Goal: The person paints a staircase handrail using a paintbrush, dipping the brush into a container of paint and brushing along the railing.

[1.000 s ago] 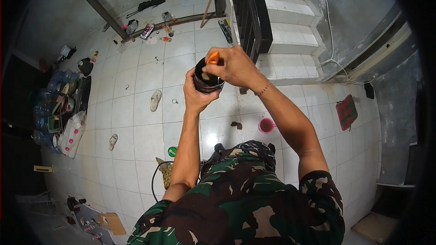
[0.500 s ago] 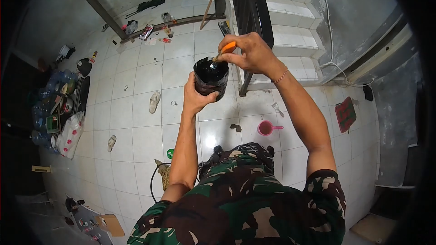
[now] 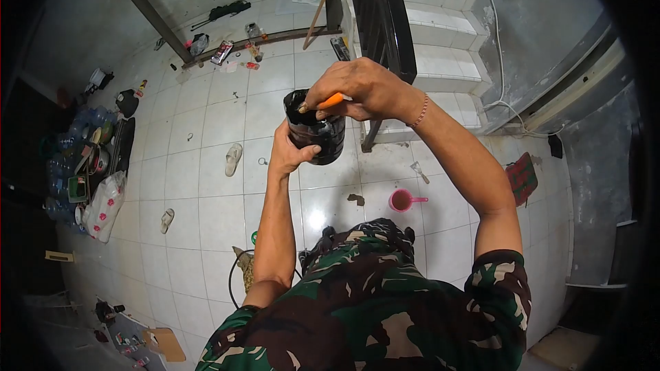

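My left hand (image 3: 289,152) is wrapped round a black-coated container (image 3: 326,143), which looks like a cut-off plastic bottle with dark paint inside. Its open mouth faces up and slightly toward me. Above the rim, my right hand (image 3: 364,88) is closed on a paintbrush (image 3: 332,101) with an orange handle. The brush's lower end is down inside the container mouth, and its bristles are hidden. A black stair railing (image 3: 385,20) stands just beyond my right hand.
White-tiled stairs (image 3: 443,62) rise behind the railing. On the floor lie a pink dipper (image 3: 400,200) with brownish liquid, a scraper (image 3: 420,172), a dark rag (image 3: 355,200) and a pair of slippers (image 3: 233,159). Water bottles and bags (image 3: 104,209) crowd the left side.
My right hand has moved left and lower over the container, taking the brush further across its mouth. The container has tilted a little, and my right elbow has swung outward.
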A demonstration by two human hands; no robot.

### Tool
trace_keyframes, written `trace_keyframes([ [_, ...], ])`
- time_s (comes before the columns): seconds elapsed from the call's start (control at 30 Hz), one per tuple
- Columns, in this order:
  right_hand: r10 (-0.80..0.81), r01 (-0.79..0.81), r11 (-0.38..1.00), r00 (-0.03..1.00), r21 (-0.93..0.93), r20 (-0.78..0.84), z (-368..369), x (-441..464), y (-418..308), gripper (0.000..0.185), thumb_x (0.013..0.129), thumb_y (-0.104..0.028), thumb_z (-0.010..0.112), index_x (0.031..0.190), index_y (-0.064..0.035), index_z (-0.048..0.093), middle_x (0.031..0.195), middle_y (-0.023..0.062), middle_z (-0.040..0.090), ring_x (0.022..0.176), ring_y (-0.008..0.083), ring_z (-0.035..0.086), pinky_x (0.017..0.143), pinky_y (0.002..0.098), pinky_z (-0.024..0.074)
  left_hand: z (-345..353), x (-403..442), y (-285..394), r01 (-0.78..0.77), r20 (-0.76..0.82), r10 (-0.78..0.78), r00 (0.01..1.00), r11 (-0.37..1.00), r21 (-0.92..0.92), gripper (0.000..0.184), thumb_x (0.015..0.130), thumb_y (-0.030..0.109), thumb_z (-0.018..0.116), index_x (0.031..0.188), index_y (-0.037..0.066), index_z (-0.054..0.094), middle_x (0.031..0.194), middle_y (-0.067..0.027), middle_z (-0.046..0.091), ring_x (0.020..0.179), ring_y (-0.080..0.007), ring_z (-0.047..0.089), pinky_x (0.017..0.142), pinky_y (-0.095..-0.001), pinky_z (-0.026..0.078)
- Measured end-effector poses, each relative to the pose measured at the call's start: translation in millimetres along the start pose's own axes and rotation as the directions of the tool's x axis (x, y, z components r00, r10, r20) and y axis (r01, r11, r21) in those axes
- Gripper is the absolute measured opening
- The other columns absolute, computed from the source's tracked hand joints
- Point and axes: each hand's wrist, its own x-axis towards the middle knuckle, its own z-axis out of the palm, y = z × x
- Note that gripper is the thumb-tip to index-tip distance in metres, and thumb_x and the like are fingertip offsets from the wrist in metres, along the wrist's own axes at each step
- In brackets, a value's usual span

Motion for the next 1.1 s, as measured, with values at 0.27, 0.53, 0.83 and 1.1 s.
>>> trace_keyframes([
  [0.27, 0.477, -0.451, 0.877, 0.780, 0.166, -0.405, 23, 1, -3, 0.017, 0.077, -0.014, 0.071, 0.085, -0.0009, 0.064, 0.077, 0.0071, 0.066, 0.067, 0.0124, 0.065, 0.062, 0.0224, 0.0521, -26, 3, 10, -0.119, -0.138, 0.164, 0.977, 0.951, 0.286, 0.075, 0.053, 0.023, 0.082, 0.116, 0.000, 0.046, 0.101, -0.0113, 0.060, 0.091, -0.0198, 0.060, 0.082, -0.0306, 0.048],
  [0.53, 0.752, -0.601, 0.637, 0.343, 0.484, -0.564, 90, -1, -2, 0.013, 0.078, -0.008, 0.067, 0.078, -0.0003, 0.058, 0.068, 0.0048, 0.061, 0.062, 0.0100, 0.062, 0.056, 0.0217, 0.0516, -35, 18, -18, -0.120, -0.298, 0.405, 0.864, 0.742, 0.659, 0.072, 0.051, 0.014, 0.080, 0.113, 0.002, 0.045, 0.102, -0.0140, 0.054, 0.089, -0.0275, 0.057, 0.079, -0.0351, 0.047],
  [0.83, 0.785, -0.251, 0.553, -0.161, 0.794, -0.598, 101, -90, 37, 0.007, 0.084, -0.003, 0.059, 0.087, 0.0025, 0.055, 0.075, 0.0085, 0.061, 0.065, 0.0121, 0.061, 0.060, 0.0226, 0.0508, 9, 80, -75, -0.108, -0.171, 0.271, 0.947, 0.772, 0.626, 0.075, 0.054, 0.017, 0.082, 0.114, -0.002, 0.041, 0.099, -0.0160, 0.057, 0.088, -0.0244, 0.060, 0.078, -0.0337, 0.048],
  [1.1, 0.718, -0.220, 0.551, -0.367, 0.805, -0.592, 106, -174, 63, 0.008, 0.085, -0.003, 0.058, 0.090, 0.0031, 0.055, 0.079, 0.0100, 0.062, 0.069, 0.0138, 0.062, 0.067, 0.0261, 0.0534, 69, 125, -141, 0.000, -0.035, 0.017, 0.999, 0.902, 0.433, 0.077, 0.056, 0.016, 0.083, 0.115, -0.002, 0.037, 0.105, -0.0150, 0.055, 0.093, -0.0205, 0.058, 0.083, -0.0310, 0.048],
])
